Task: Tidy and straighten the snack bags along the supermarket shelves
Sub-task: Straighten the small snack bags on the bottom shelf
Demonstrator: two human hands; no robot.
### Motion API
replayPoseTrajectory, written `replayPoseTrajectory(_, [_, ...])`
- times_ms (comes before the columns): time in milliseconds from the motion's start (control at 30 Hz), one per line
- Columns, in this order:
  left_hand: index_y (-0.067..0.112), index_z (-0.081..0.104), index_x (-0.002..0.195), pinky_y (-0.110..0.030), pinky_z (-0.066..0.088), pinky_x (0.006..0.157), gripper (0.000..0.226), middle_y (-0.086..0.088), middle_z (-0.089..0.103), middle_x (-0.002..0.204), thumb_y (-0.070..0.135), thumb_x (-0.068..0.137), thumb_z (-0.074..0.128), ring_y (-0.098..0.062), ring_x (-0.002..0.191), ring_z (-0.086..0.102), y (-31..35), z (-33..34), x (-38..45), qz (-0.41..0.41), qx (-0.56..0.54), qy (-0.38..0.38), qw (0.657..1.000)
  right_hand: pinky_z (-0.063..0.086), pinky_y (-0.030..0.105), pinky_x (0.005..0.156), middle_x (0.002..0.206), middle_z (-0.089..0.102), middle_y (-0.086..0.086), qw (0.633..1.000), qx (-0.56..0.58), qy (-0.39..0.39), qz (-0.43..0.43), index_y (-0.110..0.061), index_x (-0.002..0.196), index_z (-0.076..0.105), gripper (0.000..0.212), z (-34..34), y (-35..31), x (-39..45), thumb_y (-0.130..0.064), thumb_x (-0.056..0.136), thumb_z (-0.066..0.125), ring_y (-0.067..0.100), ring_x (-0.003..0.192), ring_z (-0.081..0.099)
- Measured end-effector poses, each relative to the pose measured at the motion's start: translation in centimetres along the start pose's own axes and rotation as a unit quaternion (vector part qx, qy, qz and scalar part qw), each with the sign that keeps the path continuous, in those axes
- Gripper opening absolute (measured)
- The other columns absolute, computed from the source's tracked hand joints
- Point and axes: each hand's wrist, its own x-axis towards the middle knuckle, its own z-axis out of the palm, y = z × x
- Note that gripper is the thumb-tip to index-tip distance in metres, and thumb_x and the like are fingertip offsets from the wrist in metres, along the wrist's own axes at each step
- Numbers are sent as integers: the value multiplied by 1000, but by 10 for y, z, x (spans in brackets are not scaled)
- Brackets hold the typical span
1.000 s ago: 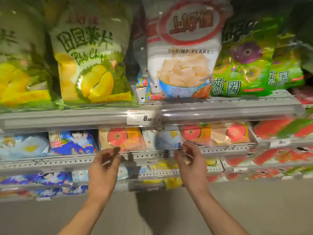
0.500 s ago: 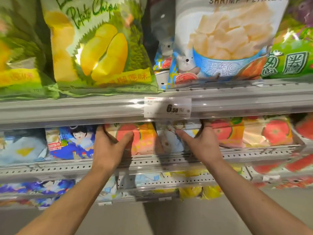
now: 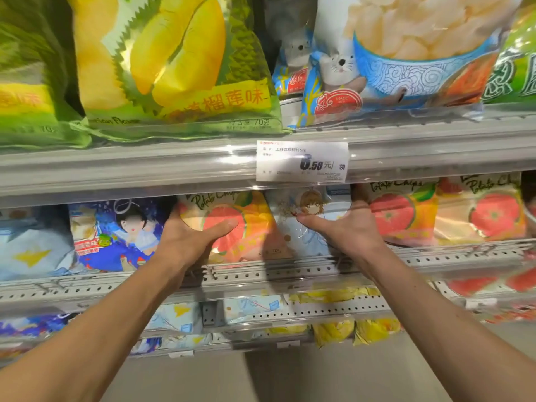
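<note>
On the middle shelf, an orange tomato potato-chip bag (image 3: 255,227) stands beside a pale blue bag with a cartoon girl (image 3: 301,210). My left hand (image 3: 188,242) holds the orange bag's left edge, with the thumb across its front and the fingers hidden behind it. My right hand (image 3: 348,227) holds the pale blue bag's right edge the same way, its thumb pointing left over the front. Both bags lean slightly behind the perforated grey shelf rail (image 3: 261,274).
A dark blue cartoon bag (image 3: 116,233) sits left of my left hand, and two more tomato bags (image 3: 406,213) (image 3: 487,213) sit to the right. Above are durian chips (image 3: 174,68), shrimp flakes (image 3: 406,53) and a price tag (image 3: 301,161). Yellow bags (image 3: 333,332) fill lower shelves.
Both hands moved up from the shelf rail onto the middle-shelf bags and took hold of their outer edges. The view has moved closer to the shelf.
</note>
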Motion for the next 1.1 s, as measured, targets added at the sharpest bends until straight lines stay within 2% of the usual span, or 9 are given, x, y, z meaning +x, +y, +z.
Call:
replayPoseTrajectory(100, [21, 46, 41, -25, 24, 46, 59, -5, 39, 42, 58, 32, 91, -16, 40, 28, 4, -4, -2, -33, 12, -9, 999, 59, 40, 63, 88, 73, 12, 999, -26, 28, -17, -3, 110, 66, 80, 1, -8, -9, -54, 56, 95, 21, 74, 67])
replayPoseTrajectory(200, [19, 44, 32, -24, 26, 44, 60, -3, 39, 41, 52, 33, 94, -16, 39, 29, 5, -8, -5, -25, -16, 5, 1000, 49, 34, 50, 73, 68, 7, 996, -53, 57, -53, -7, 100, 68, 73, -2, -21, -18, -60, 57, 92, 21, 60, 59])
replayPoseTrajectory(267, [21, 48, 40, -26, 35, 47, 57, -3, 41, 41, 50, 29, 96, -16, 41, 33, 4, -12, -6, -21, -47, 10, 999, 53, 39, 52, 75, 71, 9, 994, -67, 70, -60, -9, 96, 70, 68, -7, -29, -23, -62, 58, 90, 21, 61, 61])
replayPoseTrajectory(367, [-3, 67, 79, -51, 58, 74, 75, -20, 66, 66, 42, 29, 99, -25, 59, 61, 5, -13, -10, -18, -80, -2, 997, 59, 44, 71, 92, 73, 8, 993, -53, 91, -48, -10, 106, 66, 73, -23, -33, -35, -60, 59, 92, 21, 82, 68])
replayPoseTrajectory(433, [-3, 67, 91, -50, 59, 74, 83, -15, 71, 72, 43, 29, 98, -29, 67, 67, 11, -7, -15, -16, -73, 8, 997, 59, 44, 83, 102, 71, 2, 993, -16, 113, -36, -16, 113, 58, 76, -39, -27, -48, -55, 59, 94, 23, 96, 69])
replayPoseTrajectory(533, [8, 66, 100, -42, 60, 73, 71, -10, 76, 85, 28, 40, 99, -31, 78, 73, 24, 16, -23, 19, -87, 25, 996, 61, 41, 80, 97, 73, -6, 989, 30, 142, -31, -26, 111, 57, 70, -73, -7, -66, -50, 58, 95, 15, 88, 72])
replayPoseTrajectory(700, [9, 66, 91, -22, 53, 55, 31, -9, 71, 93, 23, 72, 87, -16, 66, 64, 35, 64, -21, -7, -40, 25, 999, 59, 52, 90, 107, 77, -7, 987, 67, 141, -28, -29, 122, 63, 72, -126, 23, -92, -50, 61, 94, 16, 97, 75])
replayPoseTrajectory(933, [3, 69, 99, -43, 57, 89, 50, -12, 74, 95, 17, 58, 96, -29, 93, 72, 42, 122, -32, 55, -54, 44, 996, 63, 43, 81, 102, 78, -11, 986, 95, 136, -2, -29, 116, 64, 73, -140, 43, -116, -48, 51, 91, 12, 93, 76])
replayPoseTrajectory(1100, [26, 51, 87, -8, 41, 64, 47, 6, 60, 83, 30, 65, 93, -8, 73, 58, 33, 148, -35, 78, 12, 65, 995, 64, 36, 79, 103, 78, -14, 988, 135, 74, 13, -31, 118, 64, 68, -130, 44, -124, -38, 56, 93, 8, 93, 76])
